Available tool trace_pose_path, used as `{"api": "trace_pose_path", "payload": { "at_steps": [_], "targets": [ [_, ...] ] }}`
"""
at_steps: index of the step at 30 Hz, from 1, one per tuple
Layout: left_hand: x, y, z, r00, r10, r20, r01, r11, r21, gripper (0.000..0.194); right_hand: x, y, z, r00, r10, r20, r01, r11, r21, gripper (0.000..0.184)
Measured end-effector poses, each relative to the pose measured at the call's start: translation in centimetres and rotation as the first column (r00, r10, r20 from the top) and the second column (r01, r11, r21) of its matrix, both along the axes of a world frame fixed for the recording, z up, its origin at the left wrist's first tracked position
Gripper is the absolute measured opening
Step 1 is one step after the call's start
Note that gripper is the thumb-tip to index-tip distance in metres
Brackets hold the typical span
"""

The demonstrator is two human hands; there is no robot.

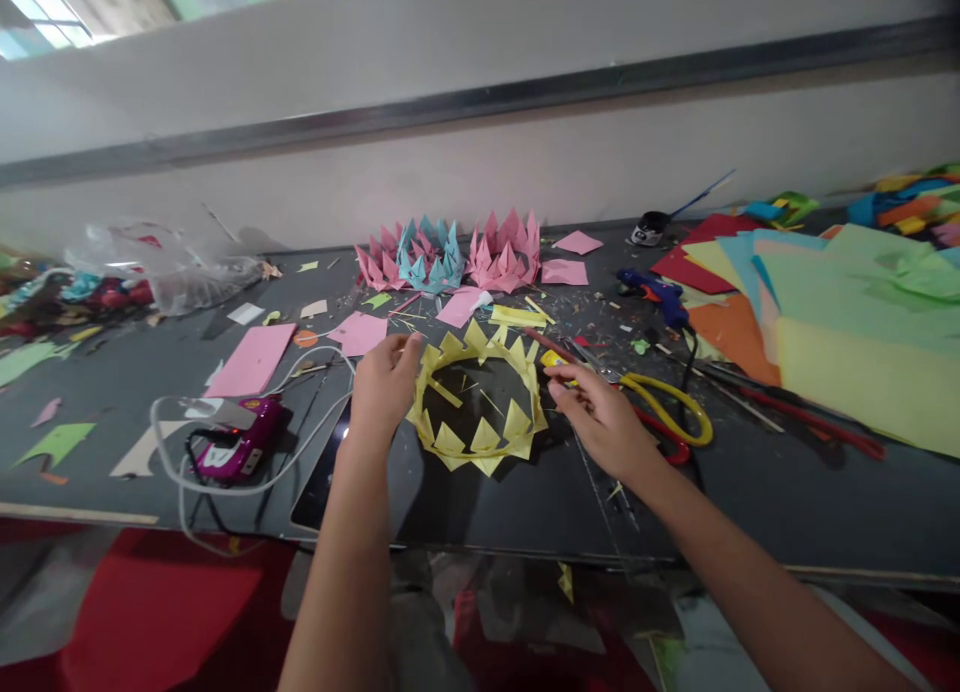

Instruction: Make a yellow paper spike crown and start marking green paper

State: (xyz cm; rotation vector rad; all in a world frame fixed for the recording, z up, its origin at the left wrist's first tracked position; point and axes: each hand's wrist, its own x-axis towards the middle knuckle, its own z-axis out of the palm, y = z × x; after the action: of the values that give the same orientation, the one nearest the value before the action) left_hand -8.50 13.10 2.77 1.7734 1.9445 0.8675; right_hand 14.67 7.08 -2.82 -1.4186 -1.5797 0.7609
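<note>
Head view: left hand [385, 380] by yellow paper crown [486, 437], I can't tell if gripping; right hand [598, 419] opposite, fingers parted. Blue stick [703, 194] slants from small dark pot [651, 228].

On the left lies a purple socket box [262, 434], with a white cable [171, 484] looping around it. At the far left rests a clear plastic bag [199, 280]. At the far right stands a dark cup [649, 229]; nearer, coloured sheets [862, 347] overlap.
</note>
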Motion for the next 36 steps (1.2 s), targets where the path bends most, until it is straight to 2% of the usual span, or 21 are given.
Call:
{"api": "trace_pose_path", "payload": {
  "at_steps": [3,5,9,14,17,20,23,25,27,31,34,36],
  "targets": [
    [1.4,-0.7,0.8,0.999,-0.041,0.026,0.036,0.986,0.161,0.032,0.1,0.3,0.1,0.999,-0.02,-0.026,0.02,1.0,-0.007,0.031],
    [2.7,-1.2,1.4,0.993,-0.112,0.038,0.102,0.976,0.193,0.028,0.3,0.8,0.1,0.998,-0.043,-0.054,0.043,0.999,-0.008,0.03],
    [5.1,-2.1,1.8,0.972,-0.234,0.017,0.232,0.97,0.068,0.028,0.6,2.7,-0.1,0.982,-0.053,-0.182,0.04,0.997,-0.071,0.029],
    [6.4,-1.7,0.9,0.957,-0.289,-0.034,0.284,0.953,-0.11,0.031,-0.4,4.5,-0.3,0.956,0.069,-0.286,-0.127,0.974,-0.19,0.039],
    [5.6,-1.0,0.5,0.938,-0.344,0.051,0.347,0.913,-0.214,0.032,-1.0,4.4,0.0,0.961,0.139,-0.24,-0.182,0.969,-0.165,0.036],
    [4.1,-0.3,0.5,0.934,-0.314,0.171,0.354,0.883,-0.309,0.037,-1.1,3.4,0.4,0.967,0.163,-0.195,-0.194,0.969,-0.152,0.03],
    [2.6,-0.1,1.0,0.945,-0.281,0.168,0.323,0.88,-0.349,0.035,-1.0,1.8,0.6,0.967,0.192,-0.17,-0.219,0.963,-0.157,0.026],
    [2.1,-0.4,1.5,0.937,-0.32,0.139,0.349,0.848,-0.4,0.032,-1.1,0.6,0.7,0.966,0.222,-0.136,-0.242,0.958,-0.156,0.024],
    [2.0,-0.9,2.0,0.903,-0.419,0.097,0.416,0.792,-0.447,0.029,-1.3,-0.5,0.9,0.959,0.262,-0.106,-0.277,0.948,-0.159,0.023],
    [2.8,-2.1,2.6,0.77,-0.637,-0.035,0.54,0.679,-0.497,0.024,-1.7,-1.5,1.3,0.939,0.33,-0.096,-0.343,0.921,-0.185,0.019],
    [3.5,-2.5,2.5,0.711,-0.692,-0.121,0.554,0.658,-0.51,0.024,-1.8,-1.2,0.9,0.97,0.242,-0.038,-0.244,0.949,-0.2,0.017],
    [3.9,-2.6,2.1,0.688,-0.716,-0.114,0.579,0.637,-0.509,0.021,-1.9,-1.0,0.3,0.98,0.198,0.022,-0.191,0.966,-0.175,0.018]
  ]
}}
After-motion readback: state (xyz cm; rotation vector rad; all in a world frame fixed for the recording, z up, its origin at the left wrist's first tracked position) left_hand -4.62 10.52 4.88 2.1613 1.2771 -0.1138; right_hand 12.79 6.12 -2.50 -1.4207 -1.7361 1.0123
